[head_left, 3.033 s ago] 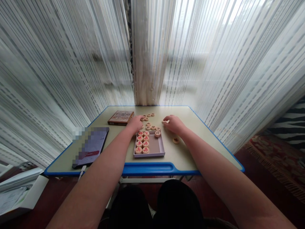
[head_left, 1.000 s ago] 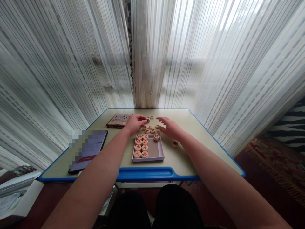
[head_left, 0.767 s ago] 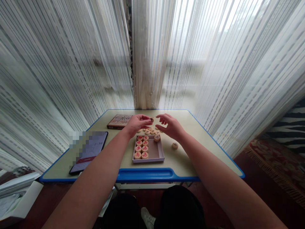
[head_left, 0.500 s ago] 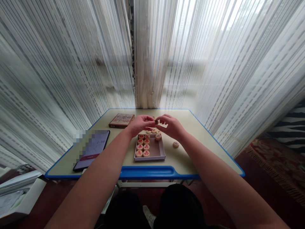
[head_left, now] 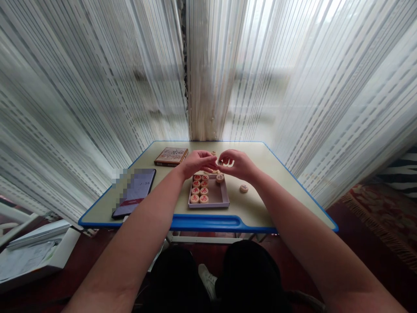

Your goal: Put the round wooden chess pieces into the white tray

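My left hand [head_left: 196, 161] and my right hand [head_left: 237, 164] meet above the far end of a shallow grey tray [head_left: 217, 200], fingertips pinched together around a small round wooden chess piece [head_left: 220, 162]. Which hand bears the piece I cannot tell. The tray holds several wooden discs with red characters [head_left: 200, 191] in two columns at its left, plus one disc [head_left: 220, 178] at the far right corner. A single disc [head_left: 243, 188] lies on the table right of the tray. A few more discs show behind the hands.
The small beige table has a blue rim [head_left: 208, 223]. A dark phone [head_left: 135, 192] lies at the left, a brown box lid [head_left: 171, 156] at the far left. White sheer curtains close in behind. A patterned rug [head_left: 381, 213] lies right; papers [head_left: 29, 256] lie lower left.
My left hand picked a disc from the loose group and brought it to the right hand, which came left to meet it. Both hands now pinch together above the tray.
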A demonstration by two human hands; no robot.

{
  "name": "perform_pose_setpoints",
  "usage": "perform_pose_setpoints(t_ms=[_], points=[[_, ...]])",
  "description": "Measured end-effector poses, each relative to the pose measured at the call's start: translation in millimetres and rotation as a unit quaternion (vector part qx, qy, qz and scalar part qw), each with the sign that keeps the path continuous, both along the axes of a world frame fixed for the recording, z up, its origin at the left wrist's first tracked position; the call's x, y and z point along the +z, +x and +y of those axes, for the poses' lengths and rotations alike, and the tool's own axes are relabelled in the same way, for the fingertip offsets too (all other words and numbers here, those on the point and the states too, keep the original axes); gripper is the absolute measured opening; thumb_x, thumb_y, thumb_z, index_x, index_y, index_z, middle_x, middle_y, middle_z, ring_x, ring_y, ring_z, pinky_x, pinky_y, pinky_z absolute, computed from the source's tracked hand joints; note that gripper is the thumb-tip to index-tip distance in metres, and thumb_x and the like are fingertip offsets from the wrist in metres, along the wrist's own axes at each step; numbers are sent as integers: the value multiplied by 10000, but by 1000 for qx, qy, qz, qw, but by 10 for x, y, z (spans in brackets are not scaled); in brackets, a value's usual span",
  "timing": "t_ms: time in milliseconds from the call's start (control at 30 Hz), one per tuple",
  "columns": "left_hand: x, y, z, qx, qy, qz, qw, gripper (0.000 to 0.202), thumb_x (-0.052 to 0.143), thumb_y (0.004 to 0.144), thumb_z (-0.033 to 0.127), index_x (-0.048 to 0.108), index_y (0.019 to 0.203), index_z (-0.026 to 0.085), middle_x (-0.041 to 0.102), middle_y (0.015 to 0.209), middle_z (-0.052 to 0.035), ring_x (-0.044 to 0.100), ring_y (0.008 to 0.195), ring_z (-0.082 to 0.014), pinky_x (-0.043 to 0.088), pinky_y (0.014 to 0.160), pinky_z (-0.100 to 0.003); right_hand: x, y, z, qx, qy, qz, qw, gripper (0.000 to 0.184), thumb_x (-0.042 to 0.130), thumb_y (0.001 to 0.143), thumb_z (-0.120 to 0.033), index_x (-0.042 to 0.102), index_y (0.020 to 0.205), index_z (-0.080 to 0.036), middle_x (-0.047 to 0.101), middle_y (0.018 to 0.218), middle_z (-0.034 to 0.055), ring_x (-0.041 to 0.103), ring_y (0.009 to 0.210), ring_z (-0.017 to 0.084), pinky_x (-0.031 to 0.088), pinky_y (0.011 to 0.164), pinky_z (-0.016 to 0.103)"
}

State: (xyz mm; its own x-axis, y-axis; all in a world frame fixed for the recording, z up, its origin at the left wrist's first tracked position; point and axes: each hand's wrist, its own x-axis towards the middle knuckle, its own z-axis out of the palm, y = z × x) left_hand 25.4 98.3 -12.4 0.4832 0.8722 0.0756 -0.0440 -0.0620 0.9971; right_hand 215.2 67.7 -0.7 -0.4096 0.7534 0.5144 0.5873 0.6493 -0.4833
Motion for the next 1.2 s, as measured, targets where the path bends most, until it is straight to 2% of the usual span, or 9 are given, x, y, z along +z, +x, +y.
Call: perform_pose_setpoints(t_ms=[100, 200, 367, 567, 800, 900, 967, 1133, 1200], points=[[-2, -4, 21, 61, 38, -21, 997, 406, 737, 626, 460, 613, 784, 107, 678, 758, -75, 654, 753, -177, 521, 631, -290, 89, 27, -62, 31, -138, -53, 988, 195, 662, 676, -300, 624, 798, -152, 549, 670, -11, 492, 606, 99, 388, 553, 226], [-10, -14, 33, 111, 92, 10, 989, 384, 749, 602, 434, 617, 765, 112, 667, 737, -59, 638, 774, -179, 503, 619, -279, 178, 10, -160, 90, -235, -145, 957, 238, 676, 655, -319, 637, 822, -154, 494, 636, -37, 434, 564, 83, 342, 521, 221], [-68, -5, 30, 111, 145, 107, 977, 364, 718, 611, 451, 644, 749, 122, 680, 750, -63, 603, 706, -153, 460, 623, -272, 219, -69, -252, 79, -216, -230, 946, 264, 682, 642, -282, 646, 876, -164, 501, 679, -32, 425, 583, 86, 320, 528, 221], [-140, -3, 73, 80, 195, 234, 949, 342, 670, 633, 464, 670, 698, 128, 643, 647, -33, 557, 624, -143, 420, 588, -262, 190, -125, -277, 39, -190, -312, 930, 278, 673, 652, -297, 665, 908, -191, 620, 798, 17, 531, 645, 123, 371, 557, 228], [-165, -19, 89, 98, 202, 284, 932, 347, 618, 668, 470, 674, 708, 130, 620, 618, -20, 521, 585, -128, 387, 545, -244, 198, -154, -336, 23, -222, -337, 915, 326, 643, 676, -346, 657, 974, -214, 658, 904, 30, 567, 615, 121, 387, 473, 211], [-170, -29, 84, 88, 218, 310, 921, 346, 605, 678, 476, 668, 687, 136, 626, 612, -17, 522, 580, -128, 377, 538, -242, 182, -149, -319, 28, -219, -335, 916, 330, 647, 664, -337, 663, 969, -211, 659, 902, 28, 569, 624, 118, 400, 494, 212], [-157, -39, 80, 100, 239, 341, 904, 352, 593, 686, 487, 669, 666, 144, 637, 611, -19, 527, 579, -132, 369, 536, -244, 161, -142, -296, 33, -207, -331, 920, 331, 657, 650, -334, 669, 955, -205, 660, 887, 27, 575, 656, 123, 417, 540, 219], [-101, -70, 72, 213, 305, 453, 810, 376, 517, 748, 487, 692, 663, 165, 656, 623, -52, 536, 594, -158, 351, 548, -269, 126, -141, -276, 30, -205, -330, 921, 313, 627, 656, -305, 675, 947, -199, 666, 854, 27, 580, 649, 129, 433, 564, 234], [-92, -80, 74, 241, 311, 474, 788, 379, 491, 771, 472, 702, 692, 169, 674, 664, -70, 550, 614, -170, 360, 565, -278, 125, -151, -285, 26, -207, -334, 919, 309, 620, 650, -299, 676, 935, -195, 667, 838, 28, 577, 625, 130, 425, 534, 232]])
